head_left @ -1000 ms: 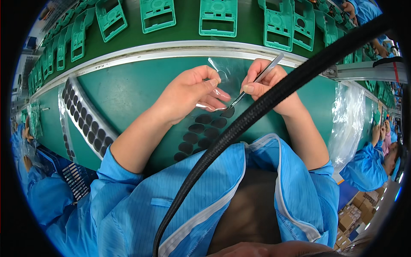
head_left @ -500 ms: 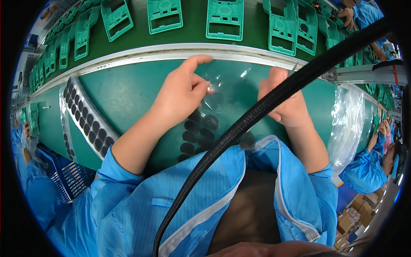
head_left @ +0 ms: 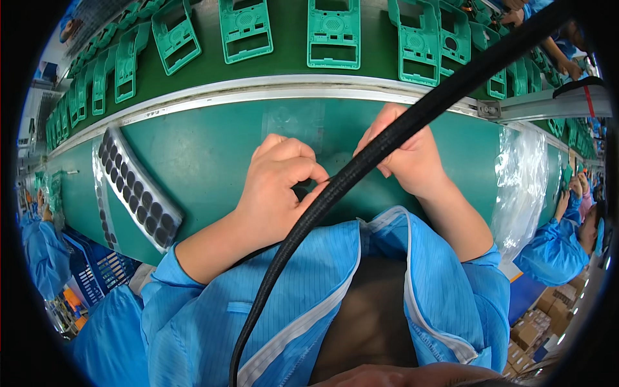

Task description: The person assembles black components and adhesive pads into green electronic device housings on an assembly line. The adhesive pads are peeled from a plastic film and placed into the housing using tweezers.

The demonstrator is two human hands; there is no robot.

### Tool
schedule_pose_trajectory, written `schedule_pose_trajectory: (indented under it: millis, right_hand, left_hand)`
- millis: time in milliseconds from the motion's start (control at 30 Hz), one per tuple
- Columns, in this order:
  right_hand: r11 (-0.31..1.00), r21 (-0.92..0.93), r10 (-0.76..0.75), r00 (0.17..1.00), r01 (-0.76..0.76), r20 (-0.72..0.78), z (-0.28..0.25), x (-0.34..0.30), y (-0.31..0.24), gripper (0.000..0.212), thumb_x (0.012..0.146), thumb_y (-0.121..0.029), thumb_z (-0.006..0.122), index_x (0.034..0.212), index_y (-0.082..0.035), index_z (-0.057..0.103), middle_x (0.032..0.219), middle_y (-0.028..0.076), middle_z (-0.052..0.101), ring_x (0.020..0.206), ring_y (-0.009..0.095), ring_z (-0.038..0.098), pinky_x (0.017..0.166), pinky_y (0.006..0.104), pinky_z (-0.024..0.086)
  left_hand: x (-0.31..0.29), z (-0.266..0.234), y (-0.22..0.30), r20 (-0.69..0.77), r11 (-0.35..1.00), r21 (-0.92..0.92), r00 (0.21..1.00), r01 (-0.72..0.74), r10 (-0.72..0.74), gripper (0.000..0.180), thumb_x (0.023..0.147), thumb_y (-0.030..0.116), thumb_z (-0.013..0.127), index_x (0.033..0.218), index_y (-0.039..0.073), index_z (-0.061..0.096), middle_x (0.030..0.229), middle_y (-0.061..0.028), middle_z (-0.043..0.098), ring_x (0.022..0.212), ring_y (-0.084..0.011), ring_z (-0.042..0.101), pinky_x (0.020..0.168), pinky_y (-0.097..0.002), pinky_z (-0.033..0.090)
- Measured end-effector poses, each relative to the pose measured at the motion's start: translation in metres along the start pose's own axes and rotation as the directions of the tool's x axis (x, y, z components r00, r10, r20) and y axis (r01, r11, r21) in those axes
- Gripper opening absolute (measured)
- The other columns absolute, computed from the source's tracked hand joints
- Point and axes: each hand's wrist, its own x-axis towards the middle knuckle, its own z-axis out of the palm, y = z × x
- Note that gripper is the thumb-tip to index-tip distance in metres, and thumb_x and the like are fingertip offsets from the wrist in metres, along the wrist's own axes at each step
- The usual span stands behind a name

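My left hand (head_left: 280, 184) is over the green bench, thumb and forefinger pinched together beside the black cable. What those fingertips hold, if anything, is hidden or too small to name. My right hand (head_left: 409, 155) is closed a little farther right, its fingers bent and partly behind the cable; I cannot make out what is in them. A clear plastic film (head_left: 293, 122) lies flat beyond my left hand. To the left, a clear strip of round black pads (head_left: 138, 190) lies slantwise on the bench, beside a narrower strip of pads (head_left: 102, 206).
A thick black cable (head_left: 361, 161) crosses the view diagonally. Green plastic housings (head_left: 333, 32) stand in a row on the dark green line behind a metal rail (head_left: 271, 86). Clear plastic bags (head_left: 521, 187) lie at right. Blue crates (head_left: 103, 264) and co-workers are at the sides.
My left hand has gone from forefinger extended to a pinch and come nearer me. The pad sheet between my hands and the pointed tool tip at my right hand no longer show.
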Motion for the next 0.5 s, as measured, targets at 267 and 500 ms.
schedule_pose_trajectory:
  millis: [267,500]
  right_hand:
    - [0.991,-0.002,-0.133,0.988,0.133,-0.076,-0.0027,-0.0027,-0.0004,0.02,0.082,-0.004,0.07,0.091,-0.005,0.052,0.083,0.009,0.067,0.055,0.006,0.054,0.045,0.0184,0.04]
    - [0.996,-0.019,-0.092,0.996,0.092,-0.019,0.0006,-0.0054,-0.0043,0.017,0.083,-0.006,0.07,0.087,-0.005,0.054,0.081,0.008,0.067,0.059,0.005,0.056,0.048,0.0182,0.042]
  left_hand:
    - [-0.0002,0.0011,-0.0069,-0.106,0.998,-0.059,0.994,0.035,-0.041,0.01,0.068,0.011,0.074,0.073,0.008,0.066,0.079,-0.0041,0.059,0.076,-0.0234,0.05,0.068,-0.0329,0.04]
    - [0.001,0.0025,-0.0031,-0.116,1.0,-0.026,0.993,0.0,-0.003,0.009,0.068,0.01,0.074,0.073,0.008,0.067,0.079,-0.0035,0.06,0.076,-0.0229,0.051,0.067,-0.0327,0.04]
